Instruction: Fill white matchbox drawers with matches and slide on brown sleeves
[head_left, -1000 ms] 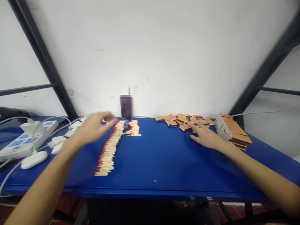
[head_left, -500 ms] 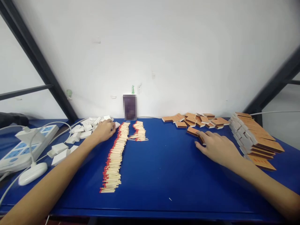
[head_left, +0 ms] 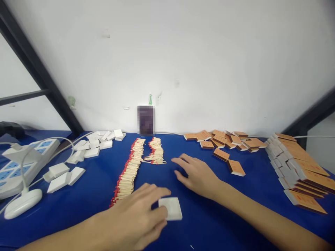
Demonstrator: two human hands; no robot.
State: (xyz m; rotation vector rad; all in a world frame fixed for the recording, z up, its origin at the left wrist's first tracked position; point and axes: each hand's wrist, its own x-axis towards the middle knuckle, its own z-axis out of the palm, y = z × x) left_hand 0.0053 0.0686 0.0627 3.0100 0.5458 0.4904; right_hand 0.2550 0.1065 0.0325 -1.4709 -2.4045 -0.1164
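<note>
A small white tray (head_left: 173,208) is held at its left edge by the left hand (head_left: 142,216), with the fingers curled and closed against it; its far right side is left uncovered. Whether the tray is lifted or rested on the blue table (head_left: 256,198) cannot be told. Nothing is gripped by the right hand (head_left: 196,176), which is held palm down with its fingers loosely bent and parted, just beside the near end of a short group of matches (head_left: 156,151). To the left of that group, a long row of red-tipped matches (head_left: 129,170) is laid out, its near end partly hidden by the left hand.

Farther right, two orange-brown matchboxes (head_left: 236,167) are set near each other, in front of a loose pile of similar boxes (head_left: 222,138) strewn near the wall (head_left: 199,62). At the far right, more boxes are piled in a tiered stack (head_left: 300,160), with their pale ends turned leftward.

On the left side, a heap of white trays (head_left: 91,146) is spread, and a few more are placed nearer, beside a power strip (head_left: 31,167) crossed by white cables. Behind the matches, a dark, pixelated panel (head_left: 146,120) is propped upright against the wall.
</note>
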